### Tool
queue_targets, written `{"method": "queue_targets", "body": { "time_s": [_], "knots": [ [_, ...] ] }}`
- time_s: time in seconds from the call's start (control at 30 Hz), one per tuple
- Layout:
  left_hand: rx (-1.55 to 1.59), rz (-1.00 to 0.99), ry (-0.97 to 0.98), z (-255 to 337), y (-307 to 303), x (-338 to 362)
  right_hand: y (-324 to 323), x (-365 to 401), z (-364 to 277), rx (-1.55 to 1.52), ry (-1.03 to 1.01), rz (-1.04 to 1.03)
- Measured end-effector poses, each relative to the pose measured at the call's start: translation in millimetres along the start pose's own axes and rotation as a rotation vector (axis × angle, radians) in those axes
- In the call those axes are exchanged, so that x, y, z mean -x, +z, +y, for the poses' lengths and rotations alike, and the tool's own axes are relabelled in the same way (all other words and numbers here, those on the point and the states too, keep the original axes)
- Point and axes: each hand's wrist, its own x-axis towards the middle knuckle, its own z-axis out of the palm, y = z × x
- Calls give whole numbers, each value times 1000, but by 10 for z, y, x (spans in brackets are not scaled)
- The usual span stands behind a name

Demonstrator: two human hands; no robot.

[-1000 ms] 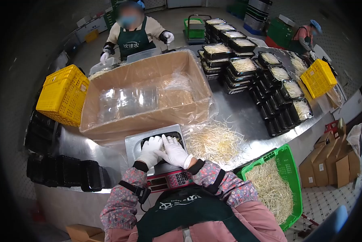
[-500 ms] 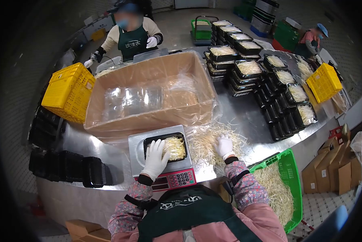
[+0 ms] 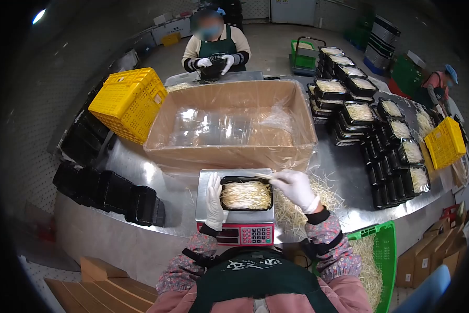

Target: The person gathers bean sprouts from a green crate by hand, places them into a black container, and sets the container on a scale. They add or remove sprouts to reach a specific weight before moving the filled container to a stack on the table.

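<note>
A black plastic tray [image 3: 246, 209] filled with bean sprouts [image 3: 245, 195] rests on the metal pan of a red-bodied weighing scale [image 3: 208, 175]. My left hand [image 3: 214, 201], white-gloved, stands along the tray's left side with its fingers stretched out. Over the tray's upper right corner, my right hand [image 3: 295, 189], gloved too, pinches a few sprouts [image 3: 258, 176] between its fingertips. A loose heap of sprouts [image 3: 297, 213] lies on the metal table right of the scale, partly under my right hand.
Behind the scale stands a plastic-lined cardboard box [image 3: 229, 156]. Empty black trays [image 3: 114, 190] and a yellow crate [image 3: 127, 104] are leftward. Filled trays [image 3: 358, 112] are stacked rightward. A green basket of sprouts [image 3: 388, 261] stands below right. A co-worker [image 3: 216, 47] handles a black tray opposite.
My right hand has gone from the sprout heap to the tray, carrying a few sprouts. My left hand has shifted off the sprouts to the tray's left side. The view has swung left.
</note>
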Motion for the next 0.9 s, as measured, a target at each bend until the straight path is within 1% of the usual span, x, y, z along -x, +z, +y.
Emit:
{"method": "queue_targets", "body": {
  "time_s": [0.03, 0.07, 0.1, 0.13, 0.17, 0.2, 0.23, 0.27, 0.3, 0.37, 0.4, 0.43, 0.5, 0.53, 0.57, 0.6, 0.63, 0.7, 0.73, 0.77, 0.83, 0.87, 0.9],
  "knots": [
    [74, 22, 2, -1, 23, 5, 215, -72, -32, 47, -57, -31],
    [72, 26, 6, 61, 104, 18, 421, -132, -69, 54, -157, -47],
    [142, 67, 1, 185, 219, 31, 697, -155, 4, 214, -187, -173],
    [213, 108, -5, 253, 267, 41, 846, -193, -89, 318, -155, -341],
    [213, 110, -2, 224, 230, 44, 941, -218, -153, 423, -121, -508],
    [144, 60, 7, 206, 195, 34, 985, -195, -129, 424, -125, -507],
    [76, 12, 15, 182, 162, 36, 1011, -148, -95, 280, -150, -400],
    [84, -7, 11, 147, 124, 54, 1016, -95, -39, 136, -173, -300],
    [87, 5, 4, 159, 106, 58, 898, -112, -2, 36, -117, -285],
    [159, -38, -9, 207, 45, 32, 501, -161, 42, -53, -32, -234],
    [217, -11, -62, 296, 30, 15, 327, -144, 69, -136, 72, -183],
    [216, 1, -66, 316, -28, -30, 183, -110, 140, -217, 174, -134],
    [145, -85, -48, 345, -216, -90, 4, 39, 453, -119, 172, -34],
    [93, -109, -80, 394, -295, -110, -70, 105, 479, -120, 236, -34],
    [69, -104, -61, 399, -342, -124, -135, 173, 491, -122, 300, -31],
    [-22, -118, -58, 384, -386, -148, -209, 192, 422, -123, 469, -143],
    [-113, -131, -55, 386, -412, -170, -164, 222, 420, -133, 470, -158],
    [-491, -257, 127, 365, -345, -175, -54, 317, 401, 186, 125, -163],
    [-550, -302, 199, 450, -185, -148, 26, 294, 328, 188, 116, -229],
    [-604, -397, 179, 406, -92, -166, 119, 268, 254, 173, 119, -240],
    [-735, -496, 203, 323, 175, -113, 268, 223, 133, 349, 21, -355],
    [-1009, -607, 291, 214, 193, -86, 369, 243, 169, 398, -69, -280],
    [-1281, -716, 384, 99, 199, -54, 451, 277, 269, 397, -68, -280]
  ]
}}
